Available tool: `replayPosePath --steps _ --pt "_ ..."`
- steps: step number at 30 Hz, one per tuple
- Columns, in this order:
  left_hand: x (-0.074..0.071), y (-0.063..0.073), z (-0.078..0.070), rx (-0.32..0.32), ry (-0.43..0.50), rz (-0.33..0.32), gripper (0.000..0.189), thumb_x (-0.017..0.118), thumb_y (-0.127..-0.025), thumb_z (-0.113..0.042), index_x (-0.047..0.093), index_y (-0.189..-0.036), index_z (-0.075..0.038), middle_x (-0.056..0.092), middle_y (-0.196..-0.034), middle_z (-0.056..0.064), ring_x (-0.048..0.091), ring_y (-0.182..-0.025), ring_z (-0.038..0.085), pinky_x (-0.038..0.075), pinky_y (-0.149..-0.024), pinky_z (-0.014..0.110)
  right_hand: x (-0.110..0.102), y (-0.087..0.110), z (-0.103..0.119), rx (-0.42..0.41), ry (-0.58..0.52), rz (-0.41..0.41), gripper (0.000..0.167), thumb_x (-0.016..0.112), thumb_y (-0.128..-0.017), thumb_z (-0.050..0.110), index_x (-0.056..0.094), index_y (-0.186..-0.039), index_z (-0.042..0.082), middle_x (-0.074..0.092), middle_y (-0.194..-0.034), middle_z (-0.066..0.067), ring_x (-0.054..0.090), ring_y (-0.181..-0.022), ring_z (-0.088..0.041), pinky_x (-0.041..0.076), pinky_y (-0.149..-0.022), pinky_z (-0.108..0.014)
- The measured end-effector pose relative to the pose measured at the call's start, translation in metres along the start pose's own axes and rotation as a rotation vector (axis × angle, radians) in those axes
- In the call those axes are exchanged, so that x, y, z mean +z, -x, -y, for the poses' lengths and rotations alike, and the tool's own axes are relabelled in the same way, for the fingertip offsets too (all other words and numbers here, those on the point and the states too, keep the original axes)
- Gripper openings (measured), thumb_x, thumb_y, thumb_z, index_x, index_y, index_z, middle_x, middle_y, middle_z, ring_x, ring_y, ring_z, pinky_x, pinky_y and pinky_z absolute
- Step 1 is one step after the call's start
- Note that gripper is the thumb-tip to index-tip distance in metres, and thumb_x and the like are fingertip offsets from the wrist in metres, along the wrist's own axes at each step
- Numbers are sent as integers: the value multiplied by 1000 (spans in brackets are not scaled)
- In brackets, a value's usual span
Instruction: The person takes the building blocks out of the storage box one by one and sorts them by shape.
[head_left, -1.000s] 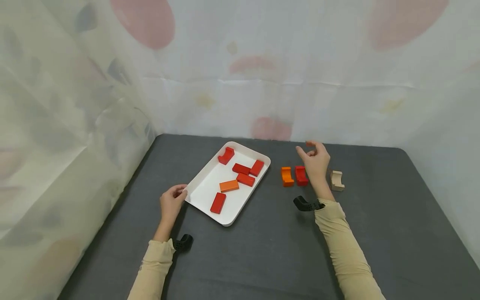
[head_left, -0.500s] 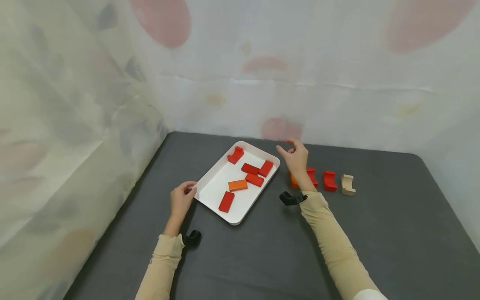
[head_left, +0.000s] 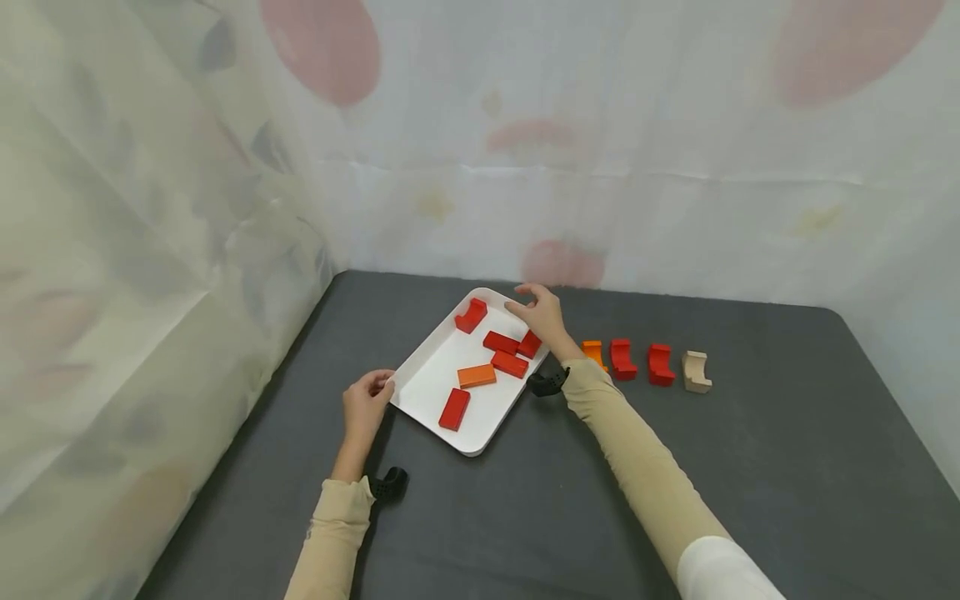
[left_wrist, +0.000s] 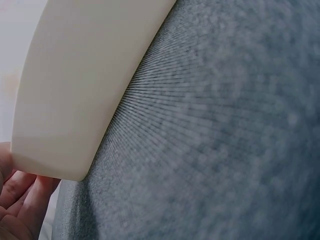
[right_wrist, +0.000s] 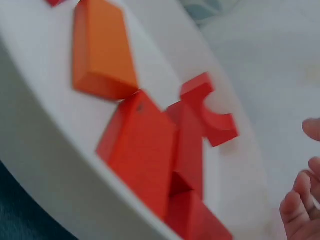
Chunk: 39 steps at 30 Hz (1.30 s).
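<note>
My left hand [head_left: 364, 407] pinches the near left corner of a white tray [head_left: 423, 385] between thumb and fingers; the left wrist view shows them at the end of the tray's outer wall [left_wrist: 70, 100]. Over the tray's far right rim, my right hand [head_left: 543, 318] hovers with thumb and fingers spread, holding nothing. Inside the tray lie several red rectangular blocks, one of them [head_left: 454, 409] near the front, and an orange block [head_left: 477, 377]. A red block with a curved notch [head_left: 471, 316] rests by the far left wall. The right hand partly covers a red block [head_left: 528, 344].
To the right of the tray stands a row of notched blocks: an orange one [head_left: 592, 350] partly behind the right forearm, two red ones, the nearer [head_left: 622, 360] and the farther [head_left: 661, 365], and a plain wooden one [head_left: 696, 372]. A patterned curtain [head_left: 675, 217] borders the grey tabletop [head_left: 787, 433].
My right hand has moved left from above the row of notched blocks to the tray's far right rim, uncovering the red notched blocks. The left hand keeps its hold on the tray corner.
</note>
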<state>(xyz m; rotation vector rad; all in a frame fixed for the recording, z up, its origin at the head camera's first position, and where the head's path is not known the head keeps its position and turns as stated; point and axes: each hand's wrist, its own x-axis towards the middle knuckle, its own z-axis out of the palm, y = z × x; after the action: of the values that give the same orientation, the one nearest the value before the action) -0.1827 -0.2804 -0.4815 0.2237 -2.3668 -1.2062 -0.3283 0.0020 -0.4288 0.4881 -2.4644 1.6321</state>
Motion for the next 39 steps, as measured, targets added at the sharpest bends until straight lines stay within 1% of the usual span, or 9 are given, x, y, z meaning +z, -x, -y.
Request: replayPosePath --steps 6,12,16,21,23,26,30,35,39 --pt "5 0 0 31 18 -18 11 65 -78 -2 68 -88 0 64 -73 10 59 -64 21 43 -54 26 11 -7 -8 36 38 154 45 67 -80 18 53 -119 -2 52 -117 -13 50 -69 -21 43 -63 -31" --pt "11 9 5 21 59 -9 10 65 -77 1 68 -87 1 64 -71 10 58 -62 20 42 -52 23 15 -10 -13 134 129 337 55 68 -80 15 45 -129 2 42 -130 -12 47 -102 -28 40 -83 -38" --pt "12 12 6 28 65 -29 10 65 -76 2 68 -86 1 64 -71 9 58 -62 20 42 -52 22 21 -16 -13 96 209 447 59 66 -82 13 39 -134 3 36 -136 -12 34 -121 -28 32 -93 -40" --pt "13 11 2 51 76 -28 10 65 -77 1 68 -86 1 64 -72 10 59 -63 21 43 -53 24 24 -18 -9 21 171 523 55 64 -81 5 41 -132 8 40 -131 -11 39 -113 -30 35 -88 -39" --pt "14 11 0 52 90 -23 11 65 -76 1 68 -86 2 65 -73 11 59 -63 21 43 -53 24 24 -16 -8 0 161 524 49 63 -81 3 46 -127 10 45 -125 -11 44 -103 -30 38 -83 -38" --pt "15 10 -2 51 107 -18 11 64 -76 2 68 -86 2 64 -73 11 58 -63 21 43 -53 23 24 -14 -8 -18 201 466 42 61 -82 2 50 -122 7 51 -115 -12 49 -94 -27 40 -78 -35" --pt "16 8 -3 50 120 -18 10 65 -76 2 68 -86 2 64 -72 11 58 -62 21 42 -53 22 24 -13 -9 -17 311 389 49 62 -81 3 46 -128 3 50 -121 -12 48 -100 -23 39 -86 -33" --pt "17 9 -5 42 124 -2 10 65 -77 2 68 -86 1 64 -73 11 58 -63 21 42 -54 21 27 -13 -12 -135 410 455 47 59 -79 -6 51 -124 6 49 -121 -9 45 -100 -22 38 -85 -32" --pt "17 8 -5 39 128 -2 11 65 -76 3 68 -86 2 64 -73 11 58 -63 21 41 -54 20 30 -16 -14 -144 530 463 39 60 -80 -1 55 -119 1 56 -112 -10 48 -92 -21 38 -84 -31"
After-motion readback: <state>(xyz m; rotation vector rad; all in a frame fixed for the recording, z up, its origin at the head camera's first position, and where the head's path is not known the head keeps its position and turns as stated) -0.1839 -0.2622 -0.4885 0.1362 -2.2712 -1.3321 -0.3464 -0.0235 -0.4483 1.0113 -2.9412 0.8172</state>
